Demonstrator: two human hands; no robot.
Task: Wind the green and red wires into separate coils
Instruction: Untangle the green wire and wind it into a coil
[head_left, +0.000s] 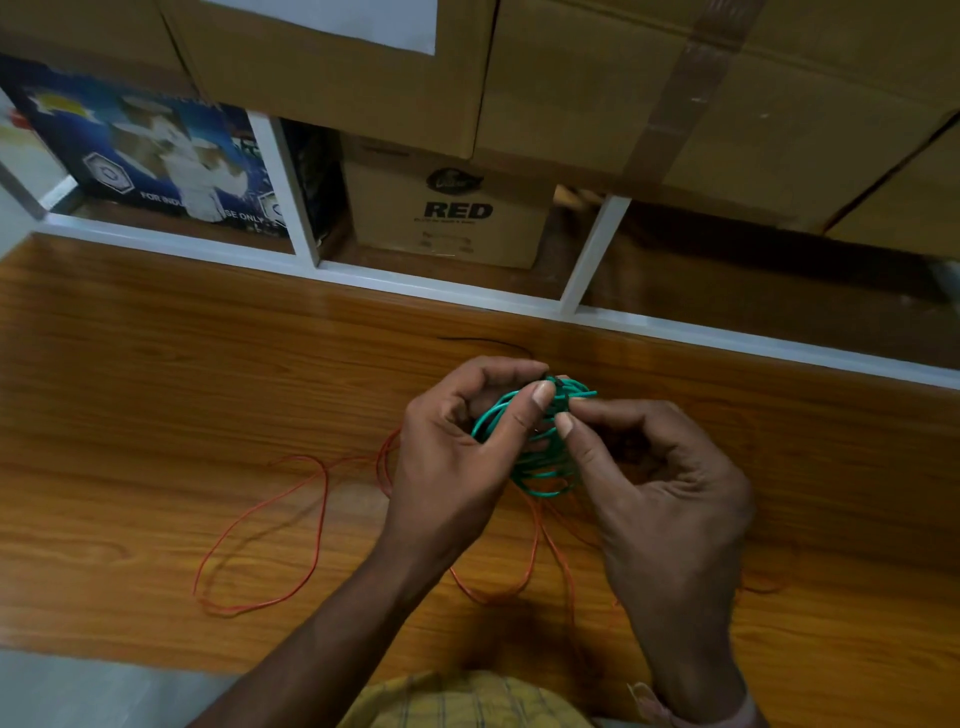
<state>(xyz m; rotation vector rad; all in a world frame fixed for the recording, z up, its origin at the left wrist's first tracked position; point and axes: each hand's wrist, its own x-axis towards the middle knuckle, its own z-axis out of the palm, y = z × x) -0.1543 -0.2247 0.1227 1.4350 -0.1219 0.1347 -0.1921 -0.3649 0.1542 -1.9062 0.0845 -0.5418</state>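
A small coil of green wire (543, 470) hangs above the wooden table (156, 374), held between both hands. My left hand (457, 457) grips the coil's left side, thumb across its top. My right hand (670, 499) pinches the green wire near the coil's top with thumb and forefinger. A short green end (584, 395) sticks out to the right. The thin red wire (317, 512) lies loose on the table in big loops to the left, and more of the red wire (535, 551) runs under my hands.
A thin dark strand (485, 341) lies on the table beyond my hands. A white-framed shelf (291, 192) along the table's far edge holds a brown box marked RED (452, 208) and a blue printed box (150, 156). Large cardboard cartons (623, 78) are stacked above.
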